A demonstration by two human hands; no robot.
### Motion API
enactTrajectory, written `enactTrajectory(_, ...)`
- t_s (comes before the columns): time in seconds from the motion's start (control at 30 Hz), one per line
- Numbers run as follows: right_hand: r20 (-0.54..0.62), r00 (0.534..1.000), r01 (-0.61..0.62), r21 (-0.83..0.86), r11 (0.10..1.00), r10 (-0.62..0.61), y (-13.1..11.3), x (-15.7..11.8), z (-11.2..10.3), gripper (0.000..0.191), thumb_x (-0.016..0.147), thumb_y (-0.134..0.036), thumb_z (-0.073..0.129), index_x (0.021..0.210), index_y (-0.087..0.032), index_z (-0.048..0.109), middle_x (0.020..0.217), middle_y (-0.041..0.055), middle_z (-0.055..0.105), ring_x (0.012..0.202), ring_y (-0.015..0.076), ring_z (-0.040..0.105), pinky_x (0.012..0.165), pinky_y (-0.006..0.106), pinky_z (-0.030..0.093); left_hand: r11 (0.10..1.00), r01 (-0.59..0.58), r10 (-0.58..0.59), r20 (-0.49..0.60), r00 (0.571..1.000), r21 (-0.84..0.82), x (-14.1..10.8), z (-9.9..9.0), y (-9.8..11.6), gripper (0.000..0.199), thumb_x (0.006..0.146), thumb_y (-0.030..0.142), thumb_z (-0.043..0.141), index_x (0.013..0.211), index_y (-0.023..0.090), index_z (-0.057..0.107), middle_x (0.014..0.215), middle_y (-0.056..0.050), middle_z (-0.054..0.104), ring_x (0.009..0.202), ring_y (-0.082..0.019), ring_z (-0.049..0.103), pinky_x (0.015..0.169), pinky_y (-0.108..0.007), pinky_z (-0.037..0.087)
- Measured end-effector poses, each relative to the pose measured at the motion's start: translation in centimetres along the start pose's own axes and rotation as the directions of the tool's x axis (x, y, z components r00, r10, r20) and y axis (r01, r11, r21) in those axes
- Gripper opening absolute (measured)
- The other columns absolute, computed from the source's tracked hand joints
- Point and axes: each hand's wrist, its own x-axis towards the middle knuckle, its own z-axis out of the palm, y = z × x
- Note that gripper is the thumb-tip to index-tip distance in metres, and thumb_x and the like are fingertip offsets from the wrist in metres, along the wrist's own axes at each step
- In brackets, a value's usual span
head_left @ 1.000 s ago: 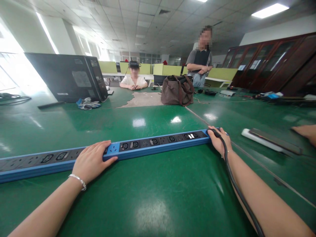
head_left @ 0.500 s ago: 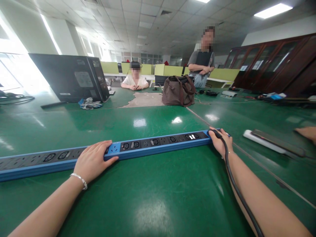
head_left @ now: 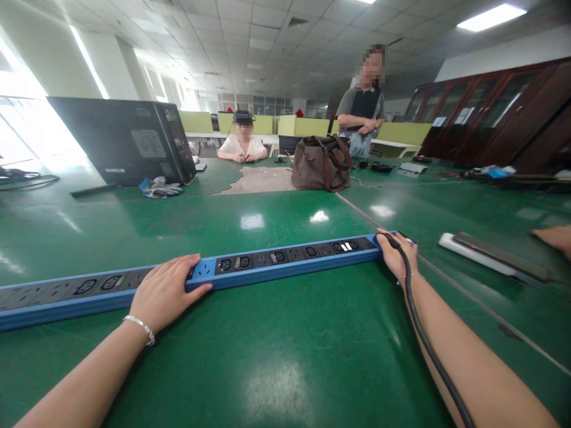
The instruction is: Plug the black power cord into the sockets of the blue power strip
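A long blue power strip (head_left: 285, 267) with black sockets lies across the green table (head_left: 285, 345). My left hand (head_left: 167, 291) wraps over its middle, fingers across the top and thumb along the near side, beside a blue socket (head_left: 205, 268). At the strip's right end, my right hand (head_left: 398, 252) is closed round the end and the head of a black cable (head_left: 414, 309). That cable runs down over my right forearm. The underside of the right-hand grip is hidden.
To the right lies a white bar (head_left: 477, 258) with a dark object on it, near another person's hand (head_left: 553, 238). Farther back are a computer case (head_left: 129, 142), gloves (head_left: 160, 188) and a brown bag (head_left: 319, 163). Two people (head_left: 243, 145) (head_left: 362, 110) are beyond.
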Motion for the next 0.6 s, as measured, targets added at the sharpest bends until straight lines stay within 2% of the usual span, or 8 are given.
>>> enactTrajectory(0.07,-0.008,1.000,0.013,0.054,0.998,-0.012,0.1,0.1,0.1,0.037,0.084,-0.047,0.043,0.101,-0.028,0.069,0.110,0.0043,0.068,0.123,0.0286,0.046,0.106,0.060,0.013,1.000,0.002,-0.002,-0.003,1.000,-0.009,0.0,0.0,0.0,0.068,0.078,0.062,0.046,0.125,0.013,0.051,0.125,-0.013,0.060,0.113,-0.030,0.055,0.098,-0.044,0.039)
enactTrajectory(0.13,-0.066,0.998,0.015,0.215,0.977,-0.001,-0.1,0.3,0.1,0.035,0.082,-0.049,0.046,0.095,-0.026,0.070,0.105,0.0040,0.069,0.117,0.0270,0.051,0.105,0.056,0.022,1.000,0.003,-0.003,-0.004,1.000,-0.015,0.1,0.0,0.0,0.069,0.078,0.063,0.046,0.125,0.013,0.051,0.125,-0.013,0.060,0.113,-0.030,0.055,0.098,-0.044,0.039)
enactTrajectory(0.17,-0.131,0.991,0.006,0.342,0.940,0.041,-0.2,0.5,0.0,0.037,0.082,-0.051,0.047,0.096,-0.025,0.070,0.104,0.0043,0.070,0.112,0.0256,0.055,0.102,0.052,0.031,1.000,0.004,-0.004,-0.005,1.000,-0.016,0.1,0.0,0.0,0.069,0.078,0.063,0.046,0.125,0.013,0.051,0.124,-0.013,0.060,0.113,-0.030,0.055,0.098,-0.044,0.039)
enactTrajectory(0.23,-0.252,0.948,-0.003,0.605,0.796,0.194,-0.5,0.7,-0.4,0.045,0.082,-0.054,0.045,0.102,-0.021,0.068,0.102,0.0052,0.069,0.099,0.0220,0.061,0.086,0.042,0.047,1.000,0.006,-0.006,-0.005,1.000,-0.018,0.1,-0.1,0.1,0.069,0.077,0.063,0.045,0.125,0.014,0.051,0.124,-0.013,0.060,0.113,-0.030,0.055,0.098,-0.044,0.039)
enactTrajectory(0.3,-0.286,0.905,0.005,0.748,0.663,0.315,-0.8,0.8,-0.8,0.047,0.081,-0.055,0.046,0.106,-0.019,0.067,0.100,0.0053,0.069,0.089,0.0190,0.064,0.074,0.034,0.052,1.000,0.011,-0.011,-0.001,1.000,-0.018,0.1,-0.1,0.1,0.069,0.077,0.063,0.045,0.125,0.014,0.051,0.124,-0.014,0.060,0.113,-0.030,0.055,0.098,-0.044,0.039)
enactTrajectory(0.33,-0.273,0.906,0.002,0.766,0.643,0.322,-0.9,0.8,-0.9,0.046,0.080,-0.054,0.050,0.104,-0.019,0.068,0.098,0.0049,0.070,0.087,0.0182,0.065,0.074,0.032,0.052,1.000,0.013,-0.013,0.003,1.000,-0.018,0.1,-0.1,0.1,0.069,0.077,0.063,0.045,0.125,0.013,0.051,0.124,-0.014,0.060,0.113,-0.030,0.056,0.098,-0.045,0.039)
enactTrajectory(0.47,-0.178,0.965,-0.022,0.672,0.740,0.191,-1.4,0.2,-1.2,0.037,0.077,-0.049,0.058,0.096,-0.020,0.071,0.093,0.0044,0.072,0.089,0.0193,0.065,0.084,0.035,0.050,1.000,0.012,-0.012,0.014,1.000,-0.007,0.1,-0.2,0.1,0.069,0.078,0.063,0.043,0.125,0.013,0.051,0.123,-0.015,0.060,0.113,-0.031,0.055,0.098,-0.045,0.039)
enactTrajectory(0.6,-0.084,0.996,0.043,0.467,0.883,-0.004,-2.0,-0.2,-0.8,0.038,0.080,-0.048,0.054,0.100,-0.021,0.071,0.097,0.0055,0.072,0.096,0.0222,0.064,0.093,0.042,0.045,1.000,0.010,-0.009,0.017,1.000,-0.009,0.1,-0.2,0.0,0.069,0.078,0.063,0.043,0.126,0.013,0.051,0.125,-0.014,0.060,0.113,-0.030,0.055,0.098,-0.044,0.039)
